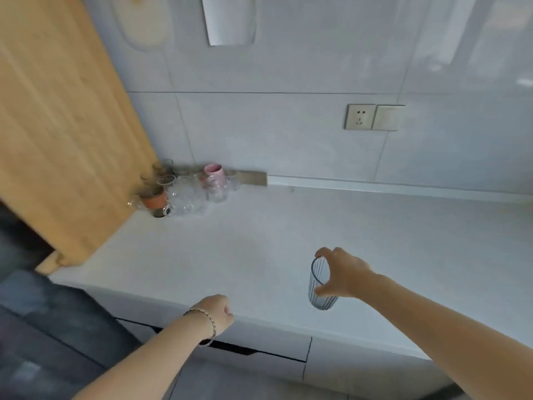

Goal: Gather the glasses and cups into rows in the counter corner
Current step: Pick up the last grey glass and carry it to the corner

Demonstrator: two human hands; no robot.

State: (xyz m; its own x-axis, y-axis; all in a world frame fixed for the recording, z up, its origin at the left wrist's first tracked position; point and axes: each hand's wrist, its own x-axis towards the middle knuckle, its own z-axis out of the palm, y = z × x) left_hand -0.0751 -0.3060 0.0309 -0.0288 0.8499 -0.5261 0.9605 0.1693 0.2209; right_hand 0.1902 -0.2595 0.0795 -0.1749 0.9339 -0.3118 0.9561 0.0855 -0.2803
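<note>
Ribbed glass (320, 284) unlabelled, gripped by right hand (344, 272).

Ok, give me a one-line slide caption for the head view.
Right hand grips a ribbed glass over the counter, cluster of glasses and cups waiting in the corner.

Open counter (259, 241) lay between the front edge and the corner, where clustered cups (187, 189) blocked the wall.
</note>
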